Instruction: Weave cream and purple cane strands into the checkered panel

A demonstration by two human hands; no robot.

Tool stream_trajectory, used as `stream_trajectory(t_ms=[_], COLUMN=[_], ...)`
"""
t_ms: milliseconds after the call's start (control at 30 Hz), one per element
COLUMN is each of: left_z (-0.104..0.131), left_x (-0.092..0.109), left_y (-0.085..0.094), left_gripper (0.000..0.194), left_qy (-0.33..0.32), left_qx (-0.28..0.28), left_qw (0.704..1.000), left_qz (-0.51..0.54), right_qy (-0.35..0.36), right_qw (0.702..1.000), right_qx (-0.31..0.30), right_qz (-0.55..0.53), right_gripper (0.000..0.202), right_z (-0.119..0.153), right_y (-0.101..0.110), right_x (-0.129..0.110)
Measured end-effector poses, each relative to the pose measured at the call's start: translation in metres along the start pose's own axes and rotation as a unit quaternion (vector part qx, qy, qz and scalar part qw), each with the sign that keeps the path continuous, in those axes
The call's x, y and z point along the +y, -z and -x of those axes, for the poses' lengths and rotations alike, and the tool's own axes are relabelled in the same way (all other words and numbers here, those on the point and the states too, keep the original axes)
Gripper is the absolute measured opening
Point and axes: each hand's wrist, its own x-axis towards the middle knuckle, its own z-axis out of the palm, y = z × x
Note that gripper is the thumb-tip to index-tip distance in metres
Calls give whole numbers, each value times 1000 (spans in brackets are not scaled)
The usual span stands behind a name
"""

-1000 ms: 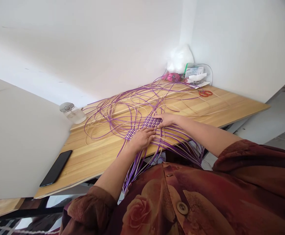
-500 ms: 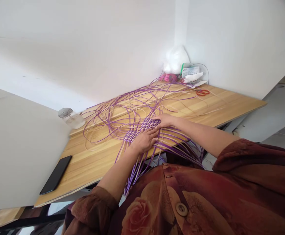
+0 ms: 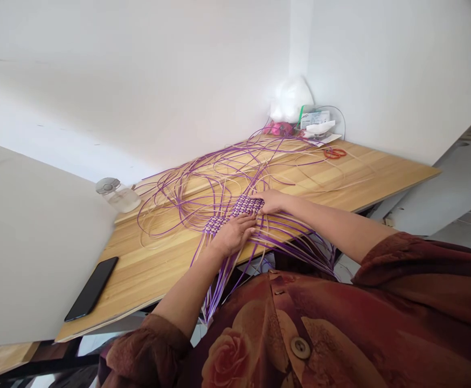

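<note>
A checkered purple-and-cream woven panel [image 3: 247,204] lies near the table's front edge, with long loose strands running out on all sides. My left hand [image 3: 235,235] rests on the panel's near side, fingers stretched out and lying over the weave and strands. At the panel's right end, my right hand [image 3: 273,201] grips the edge, its thumb along the top; its other fingers are partly hidden. Purple and cream strands [image 3: 292,240] hang over the front edge towards my lap. More strands [image 3: 179,202] curl in loops across the table behind the panel.
On the wooden table [image 3: 138,272], a black phone [image 3: 91,289] lies at the left and a lidded clear jar [image 3: 119,196] stands behind it. Orange-handled scissors [image 3: 334,153] lie at the back right, near a white bag [image 3: 291,101], a pink bundle [image 3: 279,128] and a clear container [image 3: 316,121].
My left hand has slid slightly left, away from the right hand, uncovering a little more weave between them. My right hand has barely moved.
</note>
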Motion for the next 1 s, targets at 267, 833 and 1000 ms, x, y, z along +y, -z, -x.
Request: stream_trajectory(t_ms=[267,833,1000], left_z=[-4,-12,-18], left_x=[17,16,22], left_y=[4,6,4], left_gripper=[58,49,27], left_qy=[62,75,149], left_qx=[-68,20,31], left_qw=[994,997,988], left_qz=[-55,6,-9], right_qy=[-15,15,11], right_qw=[1000,1000,999], right_qx=[20,-9,15], right_qz=[0,-20,-25], right_gripper=[75,86,81], right_z=[4,2,4], right_y=[-4,-2,-8], right_x=[0,9,8])
